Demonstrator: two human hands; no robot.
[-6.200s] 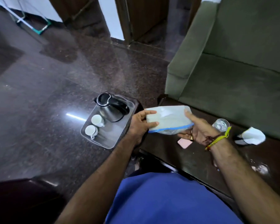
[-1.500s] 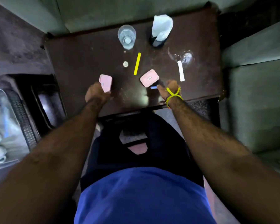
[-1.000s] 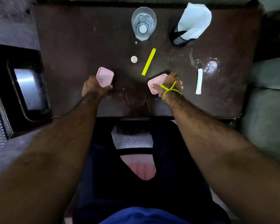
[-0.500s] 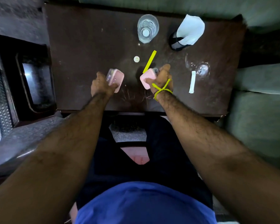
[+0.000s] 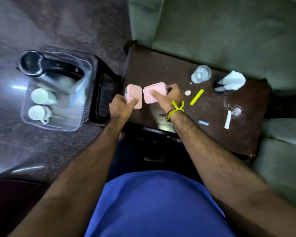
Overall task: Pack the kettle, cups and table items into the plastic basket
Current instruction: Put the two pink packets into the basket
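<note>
Both forearms reach forward over the near-left corner of the dark worktop (image 5: 161, 65). The left hand (image 5: 120, 106) grips a small pink box (image 5: 133, 95) with a sticker, thumb across its lid, right at the worktop's left edge. The right hand (image 5: 169, 98) clasps a second pink box (image 5: 154, 93) just beside the first, thumb pressed on top. Off the worktop's left edge, past a dark stand, the clear plastic basket (image 5: 79, 120) sits on the floor holding the kettle (image 5: 46, 69) and two white cups (image 5: 39, 105). On the worktop, right of the hands, lie a yellow strip (image 5: 196, 97), a glass (image 5: 201, 76), a white stick (image 5: 228, 119) and a blue piece (image 5: 203, 123), with bare wood between them.
</note>
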